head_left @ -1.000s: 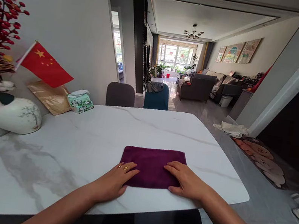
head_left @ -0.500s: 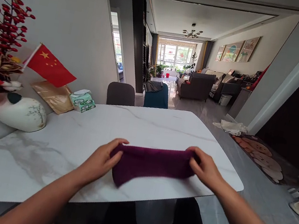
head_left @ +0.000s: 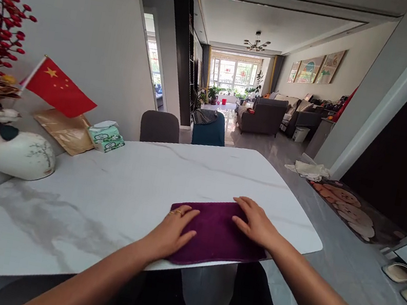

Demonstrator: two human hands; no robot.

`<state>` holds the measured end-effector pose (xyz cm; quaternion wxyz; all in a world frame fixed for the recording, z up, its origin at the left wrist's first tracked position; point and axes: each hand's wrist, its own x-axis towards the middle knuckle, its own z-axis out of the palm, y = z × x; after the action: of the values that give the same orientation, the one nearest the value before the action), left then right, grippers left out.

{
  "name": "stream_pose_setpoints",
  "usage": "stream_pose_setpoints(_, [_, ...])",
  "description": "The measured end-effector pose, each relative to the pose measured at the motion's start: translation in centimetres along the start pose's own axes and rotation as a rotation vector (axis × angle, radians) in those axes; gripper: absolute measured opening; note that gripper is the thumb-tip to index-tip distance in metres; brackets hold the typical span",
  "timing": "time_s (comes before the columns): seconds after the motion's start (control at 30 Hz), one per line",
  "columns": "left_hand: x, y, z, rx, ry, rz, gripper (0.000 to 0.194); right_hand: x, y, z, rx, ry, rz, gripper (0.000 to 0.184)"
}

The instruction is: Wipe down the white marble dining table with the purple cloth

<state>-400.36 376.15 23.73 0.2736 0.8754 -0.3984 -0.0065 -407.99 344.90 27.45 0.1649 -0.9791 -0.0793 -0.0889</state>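
Purple cloth (head_left: 212, 237) is laid out at near edge of white marbled surface (head_left: 137, 178). Left side is covered by left hand (head_left: 170, 231), thumb held apart from fingers; right side by right hand (head_left: 256, 226), thumb and fingers also spread apart. Gold ring (head_left: 177, 212) is worn on left hand. Tissue pack (head_left: 106, 137), red flag (head_left: 63, 90) and white vase (head_left: 17, 155) are seen at left, well apart from cloth.

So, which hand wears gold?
The left hand, at the left side of the purple cloth: a gold ring shows on it; the right hand shows none.
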Motion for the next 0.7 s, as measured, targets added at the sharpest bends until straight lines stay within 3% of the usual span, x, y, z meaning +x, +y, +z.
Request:
stream_pose_setpoints(0.1, [-0.2, 2.8, 1.0, 0.11, -0.206, -0.02, 0.067, -1.0, -2.3, 1.6, -0.071, -0.146, -0.068, 0.074])
stream_pose_setpoints(0.2, [0.4, 3.7, 1.4, 0.178, -0.342, -0.069, 0.076, -1.0, -3.5, 2.8, -0.149, -0.261, -0.106, 0.081])
stream_pose_setpoints(0.43, [-0.2, 3.4, 1.5, 0.236, -0.285, -0.046, 0.065, -1.0, -4.0, 2.9, -0.2, -0.289, -0.215, 0.067])
stream_pose_setpoints(0.7, [-3.6, 4.1, 1.3, 0.151, -0.427, -0.022, 0.066, -4.1, -5.5, 3.1, -0.112, -0.373, -0.234, 0.066])
